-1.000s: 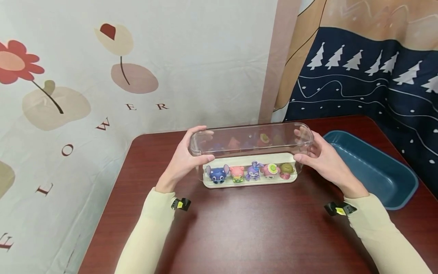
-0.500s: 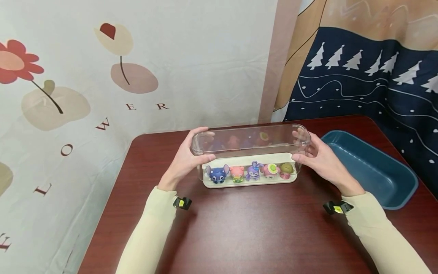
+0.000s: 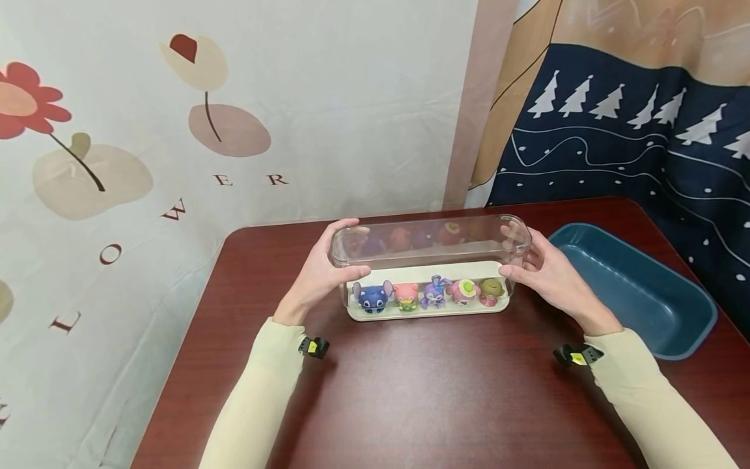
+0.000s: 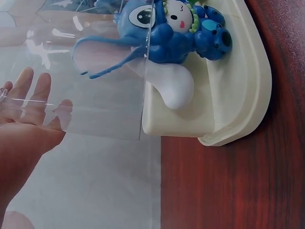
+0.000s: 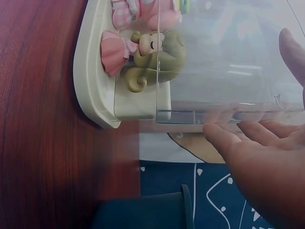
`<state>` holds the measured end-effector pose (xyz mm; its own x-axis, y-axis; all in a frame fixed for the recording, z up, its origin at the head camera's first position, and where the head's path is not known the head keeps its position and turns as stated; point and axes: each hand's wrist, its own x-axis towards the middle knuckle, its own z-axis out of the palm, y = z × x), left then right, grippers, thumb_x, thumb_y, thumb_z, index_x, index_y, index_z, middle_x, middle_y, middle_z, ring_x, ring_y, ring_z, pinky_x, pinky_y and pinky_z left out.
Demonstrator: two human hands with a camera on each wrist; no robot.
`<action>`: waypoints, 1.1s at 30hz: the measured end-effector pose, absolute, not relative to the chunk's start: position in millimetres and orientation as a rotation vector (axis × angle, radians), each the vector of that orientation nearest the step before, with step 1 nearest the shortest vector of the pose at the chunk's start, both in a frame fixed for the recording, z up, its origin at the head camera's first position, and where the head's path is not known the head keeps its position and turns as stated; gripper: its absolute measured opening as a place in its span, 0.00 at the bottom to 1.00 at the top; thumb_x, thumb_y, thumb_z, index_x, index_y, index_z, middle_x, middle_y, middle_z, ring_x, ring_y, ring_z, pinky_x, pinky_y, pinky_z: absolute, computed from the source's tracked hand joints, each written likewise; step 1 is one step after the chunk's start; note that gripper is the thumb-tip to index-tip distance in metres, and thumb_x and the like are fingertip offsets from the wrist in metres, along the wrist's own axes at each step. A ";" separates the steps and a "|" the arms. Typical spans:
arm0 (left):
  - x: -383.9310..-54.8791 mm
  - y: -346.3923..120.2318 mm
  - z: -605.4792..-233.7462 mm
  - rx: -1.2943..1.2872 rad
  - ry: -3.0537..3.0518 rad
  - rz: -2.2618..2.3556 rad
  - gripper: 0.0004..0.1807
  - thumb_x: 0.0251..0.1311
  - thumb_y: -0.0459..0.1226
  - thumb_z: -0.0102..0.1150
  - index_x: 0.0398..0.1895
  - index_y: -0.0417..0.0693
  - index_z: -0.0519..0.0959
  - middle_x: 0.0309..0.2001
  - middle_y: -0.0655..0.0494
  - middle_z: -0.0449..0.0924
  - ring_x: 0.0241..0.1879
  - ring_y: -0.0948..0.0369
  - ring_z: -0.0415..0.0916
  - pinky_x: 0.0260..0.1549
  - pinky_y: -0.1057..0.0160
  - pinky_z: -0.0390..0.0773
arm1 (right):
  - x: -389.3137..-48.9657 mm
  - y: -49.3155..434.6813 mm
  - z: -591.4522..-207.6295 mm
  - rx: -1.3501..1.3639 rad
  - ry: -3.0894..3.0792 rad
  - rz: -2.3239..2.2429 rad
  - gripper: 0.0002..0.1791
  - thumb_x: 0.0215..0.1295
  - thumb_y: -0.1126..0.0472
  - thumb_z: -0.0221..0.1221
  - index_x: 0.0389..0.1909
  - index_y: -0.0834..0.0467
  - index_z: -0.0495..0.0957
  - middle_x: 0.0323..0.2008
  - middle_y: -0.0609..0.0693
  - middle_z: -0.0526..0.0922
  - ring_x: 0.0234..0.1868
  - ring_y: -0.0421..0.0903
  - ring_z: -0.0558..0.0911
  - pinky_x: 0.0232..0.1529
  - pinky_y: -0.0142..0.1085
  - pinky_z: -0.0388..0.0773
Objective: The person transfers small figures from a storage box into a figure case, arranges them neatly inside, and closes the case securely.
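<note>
A long clear plastic cover (image 3: 430, 236) is held between my two hands, above a cream tray (image 3: 428, 315). My left hand (image 3: 313, 277) grips its left end, thumb in front and fingers behind; my right hand (image 3: 551, 277) grips the right end likewise. Several small figurines stand in a row on the tray, among them a blue big-eared one (image 3: 373, 299), a pink one (image 3: 405, 297) and a green-haired one (image 3: 491, 290). In both wrist views the cover's lower edge passes beside the end figurines, apart from the tray's outer rim (image 5: 85, 76).
To the right, a dark teal plastic bin (image 3: 638, 293) sits on the reddish-brown table (image 3: 445, 397), close to my right forearm. Printed cloths hang behind the table: a pale flower one (image 3: 363, 117) and a navy one with white trees (image 3: 586, 143).
Both hands have brought the clear cover slightly lower over the tray, keeping their grip at its ends. The tray and figurines stay in place.
</note>
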<state>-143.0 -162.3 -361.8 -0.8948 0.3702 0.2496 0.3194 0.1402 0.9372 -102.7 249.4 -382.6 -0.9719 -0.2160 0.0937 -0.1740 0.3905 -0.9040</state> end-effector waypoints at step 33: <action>-137.3 -168.9 -371.4 0.671 2.377 1.799 0.47 0.48 0.28 0.79 0.73 0.46 0.66 0.66 0.52 0.76 0.55 0.49 0.77 0.50 0.64 0.79 | -99.0 249.5 -387.0 -0.329 2.552 -1.619 0.51 0.68 0.57 0.69 0.83 0.56 0.48 0.77 0.61 0.62 0.75 0.63 0.65 0.59 0.19 0.68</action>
<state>-137.3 -168.9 -371.4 -0.8999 0.3921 0.1911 0.2904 0.2117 0.9332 -99.0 249.5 -387.0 -0.9714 -0.2355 0.0296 -0.1271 0.4108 -0.9028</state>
